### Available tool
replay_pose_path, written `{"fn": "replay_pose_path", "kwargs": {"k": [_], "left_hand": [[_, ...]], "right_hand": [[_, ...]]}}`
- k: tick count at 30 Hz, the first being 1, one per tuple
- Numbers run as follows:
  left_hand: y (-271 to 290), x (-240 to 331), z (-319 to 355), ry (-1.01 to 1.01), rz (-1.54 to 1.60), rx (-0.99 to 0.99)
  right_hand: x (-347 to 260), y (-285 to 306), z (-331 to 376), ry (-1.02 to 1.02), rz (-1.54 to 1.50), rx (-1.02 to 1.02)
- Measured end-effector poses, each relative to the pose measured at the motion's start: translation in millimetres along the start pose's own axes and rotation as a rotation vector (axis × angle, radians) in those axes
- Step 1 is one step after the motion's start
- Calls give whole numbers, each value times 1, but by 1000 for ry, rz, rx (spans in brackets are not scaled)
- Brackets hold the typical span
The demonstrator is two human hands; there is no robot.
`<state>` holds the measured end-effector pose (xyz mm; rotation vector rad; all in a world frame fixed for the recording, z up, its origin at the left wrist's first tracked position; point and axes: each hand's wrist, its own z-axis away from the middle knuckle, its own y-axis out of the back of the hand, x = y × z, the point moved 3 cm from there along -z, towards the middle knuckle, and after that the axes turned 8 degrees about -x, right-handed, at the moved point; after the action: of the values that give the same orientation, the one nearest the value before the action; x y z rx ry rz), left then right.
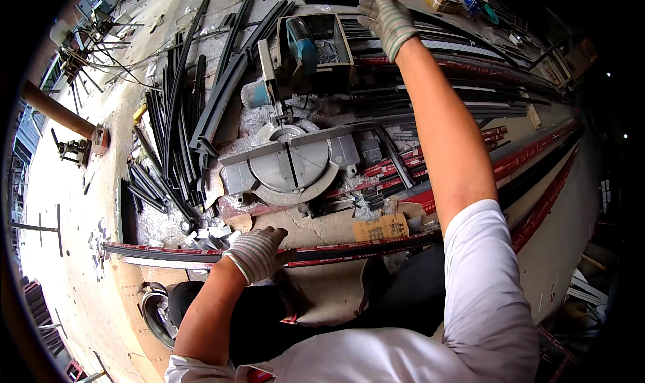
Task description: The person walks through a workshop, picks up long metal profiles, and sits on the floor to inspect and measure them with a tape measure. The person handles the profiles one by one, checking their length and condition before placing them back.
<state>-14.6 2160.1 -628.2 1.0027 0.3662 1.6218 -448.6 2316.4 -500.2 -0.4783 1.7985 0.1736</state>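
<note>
My left hand (256,254), in a pale striped knit glove, lies over a long red-and-black strip (336,252) that runs across in front of my lap. Its fingers are bent forward, with the thumb apart from them. At full stretch, my right hand (390,23) reaches to the far side in a matching glove, fingers apart. A dark profile bar (332,0) passes behind that hand; whether they touch, I cannot tell. Between my hands stands a mitre saw, with a round grey table (289,164), a straight fence (322,136) and a raised handle arm (267,64).
Black profiles (178,107) lie piled left of the saw. More long bars (457,64) stretch away to the right. An open box (336,40) stands behind the saw. Short offcuts (211,237) lie near my left hand. A round container (158,316) sits beside my left leg.
</note>
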Motion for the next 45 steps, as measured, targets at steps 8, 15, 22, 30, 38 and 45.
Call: {"fn": "replay_pose_path", "kwargs": {"k": [8, 15, 22, 30, 38, 45], "left_hand": [[2, 6, 5, -35, 19, 53], [17, -17, 20, -60, 128, 286], [17, -30, 37, -76, 200, 359], [14, -34, 47, 11, 407, 314], [24, -42, 48, -64, 359, 311], [15, -58, 42, -98, 236, 381]], "right_hand": [[173, 37, 234, -423, 43, 474], [274, 3, 432, -696, 958, -319], [274, -32, 489, -886, 1055, -959], [260, -49, 489, -717, 1025, -1263], [246, -65, 483, -831, 1124, -1303], [238, -68, 463, -861, 1254, -1215]]}}
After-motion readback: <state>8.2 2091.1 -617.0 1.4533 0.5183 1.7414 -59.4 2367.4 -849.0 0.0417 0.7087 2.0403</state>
